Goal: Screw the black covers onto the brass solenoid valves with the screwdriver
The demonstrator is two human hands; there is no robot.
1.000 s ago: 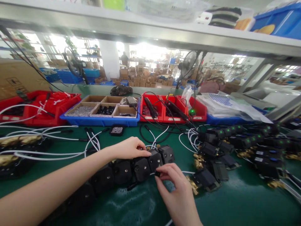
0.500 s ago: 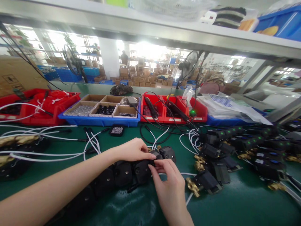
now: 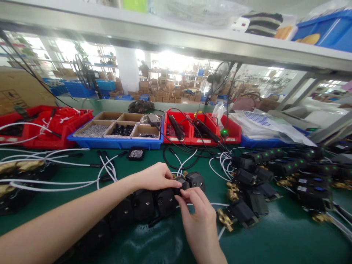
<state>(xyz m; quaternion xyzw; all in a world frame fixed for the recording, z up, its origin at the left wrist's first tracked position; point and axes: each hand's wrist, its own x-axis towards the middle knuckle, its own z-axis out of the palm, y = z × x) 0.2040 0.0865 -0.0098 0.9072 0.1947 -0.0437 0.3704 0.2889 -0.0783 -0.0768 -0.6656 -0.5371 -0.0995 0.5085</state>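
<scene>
Head view: left hand [image 3: 155, 177] grips black housing [image 3: 184, 182], right hand [image 3: 199, 214] at its front, pinch impossible to tell.

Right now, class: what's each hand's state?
Left hand: partly curled, resting on a black housing.
Right hand: nearly closed at that housing's front; whether it holds anything can't be told.

Grn bench [image 3: 264, 242] w/ blk units [image 3: 165, 201]
</scene>
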